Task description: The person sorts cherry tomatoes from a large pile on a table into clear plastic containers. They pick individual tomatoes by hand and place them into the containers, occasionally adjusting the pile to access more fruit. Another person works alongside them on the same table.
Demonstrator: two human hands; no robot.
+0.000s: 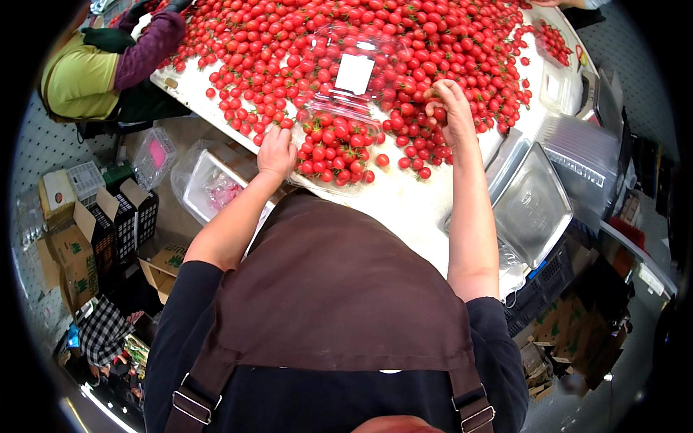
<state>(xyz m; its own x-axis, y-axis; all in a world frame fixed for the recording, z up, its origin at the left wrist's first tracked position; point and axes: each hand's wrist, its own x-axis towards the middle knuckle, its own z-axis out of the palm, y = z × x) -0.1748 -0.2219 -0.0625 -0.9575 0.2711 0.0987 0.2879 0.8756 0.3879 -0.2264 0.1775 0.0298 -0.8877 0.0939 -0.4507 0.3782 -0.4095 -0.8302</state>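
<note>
Cherry tomatoes [462,43], red with green stems, lie in a broad heap over the white table [415,209]. Close to my apron stands a clear plastic clamshell [354,189], its bottom filled with tomatoes and its transparent lid [346,107] raised on the far side, bearing a white label [354,74]. At the clamshell's left edge is my left hand [277,153], fingers curled; what they grip, if anything, is hidden. Over the heap to the right, my right hand [455,112] has its fingers bent around a cherry tomato [439,114].
Stacked clear plastic containers [577,155] and an open lid [534,206] stand right of the table. A co-worker in a yellow-green top [83,79] works at the far left. Below left are a white bin [206,184], black crates [137,209] and cardboard boxes [76,263].
</note>
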